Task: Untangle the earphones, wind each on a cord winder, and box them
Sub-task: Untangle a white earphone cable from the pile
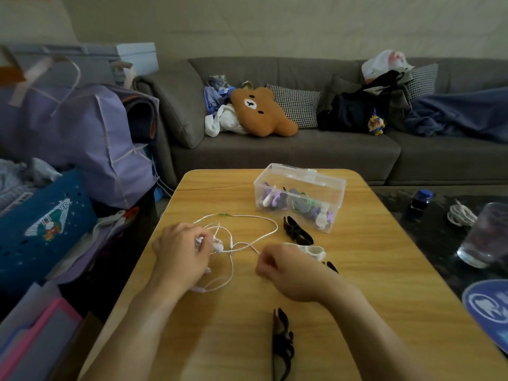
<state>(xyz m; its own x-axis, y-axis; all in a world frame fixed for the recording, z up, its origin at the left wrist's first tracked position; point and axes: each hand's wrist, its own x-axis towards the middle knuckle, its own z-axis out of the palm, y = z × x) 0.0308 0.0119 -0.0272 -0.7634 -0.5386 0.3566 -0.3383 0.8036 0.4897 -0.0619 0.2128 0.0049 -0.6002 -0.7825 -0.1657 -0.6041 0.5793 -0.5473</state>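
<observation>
- The left hand (181,250) is curling its fingers round the bunched end of the white earphones (233,244).
- The right hand (280,270) is pinching the same cord.
- The loose cord is lying on the wooden table (220,339) between the hands.
- A white winder (313,251) is lying just beyond the right hand, with black winders (298,229) nearby.
- The clear box (301,196) is sitting farther back, holding wound earphones.

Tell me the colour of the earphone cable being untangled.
White, on the earphone cable; the head view, the only one, shows it.

wood-grain table (371,270), clear plastic box (334,192)
</observation>
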